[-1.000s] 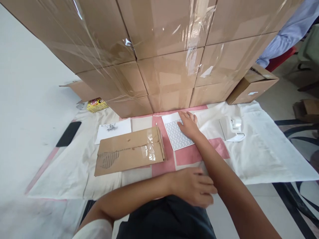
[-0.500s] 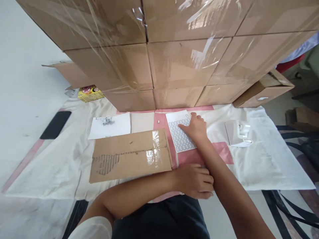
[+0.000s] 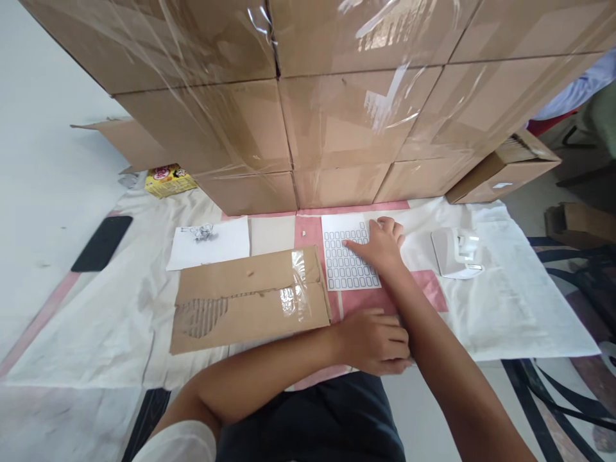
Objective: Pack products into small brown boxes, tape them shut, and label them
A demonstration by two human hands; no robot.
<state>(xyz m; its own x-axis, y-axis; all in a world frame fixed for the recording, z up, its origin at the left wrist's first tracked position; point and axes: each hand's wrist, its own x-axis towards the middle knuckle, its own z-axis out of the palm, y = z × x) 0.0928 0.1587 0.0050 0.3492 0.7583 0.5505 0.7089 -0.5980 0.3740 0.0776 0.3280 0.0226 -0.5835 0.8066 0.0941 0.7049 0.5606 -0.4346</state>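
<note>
My right hand [image 3: 384,245] lies on a white sheet printed with rows of small rounded boxes [image 3: 345,263]. Its thumb is stretched left across the rows, and its other fingers reach beyond the sheet's right edge. My left hand [image 3: 374,341] rests near the table's front edge, back up, with the fingers loosely curled against my right forearm. Its palm is hidden, and no object shows in it. A flattened brown cardboard box [image 3: 250,301] lies just left of the sheet, partly beside my left forearm. A tiny pale piece [image 3: 303,233] sits left of the sheet's upper part.
Stacked, taped cartons [image 3: 346,122] wall off the back. A white tape dispenser [image 3: 456,252] stands to the right, near an open carton [image 3: 505,170]. On the left are a white paper with a crumpled bit [image 3: 212,247], a black phone [image 3: 102,244] and a yellow box [image 3: 168,181].
The printed sheet has turned from a slant to nearly straight under my right hand. My left hand has stayed nearly still. The whole view has shifted slightly.
</note>
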